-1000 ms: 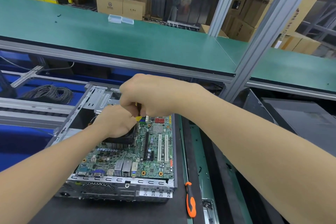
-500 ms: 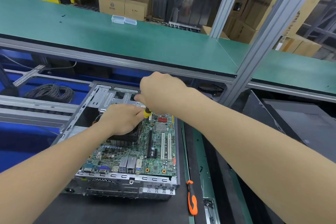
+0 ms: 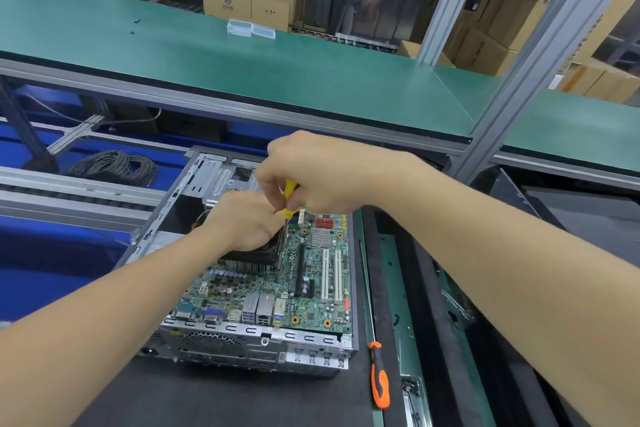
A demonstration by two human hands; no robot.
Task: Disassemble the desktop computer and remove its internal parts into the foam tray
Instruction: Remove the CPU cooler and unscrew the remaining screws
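Note:
An open desktop case (image 3: 263, 347) lies flat on the black mat, its green motherboard (image 3: 311, 291) exposed. A black CPU cooler (image 3: 256, 258) sits on the board's left half. My left hand (image 3: 242, 222) rests curled on top of the cooler, its fingertips at the shaft of a yellow-handled screwdriver (image 3: 289, 199). My right hand (image 3: 318, 177) grips that screwdriver's handle, which points down at the cooler's far right corner. The tip is hidden by my fingers. No foam tray is in view.
An orange-and-black screwdriver (image 3: 379, 374) lies on the mat right of the case. A coil of dark cable (image 3: 114, 166) sits at the left. A green shelf (image 3: 207, 55) overhangs the bench, carried by an aluminium post (image 3: 519, 80). Dark panels (image 3: 571, 218) lie at the right.
My right hand has lifted and shifted right along with the screwdriver, so more of the yellow handle shows. My left hand has stayed on the cooler.

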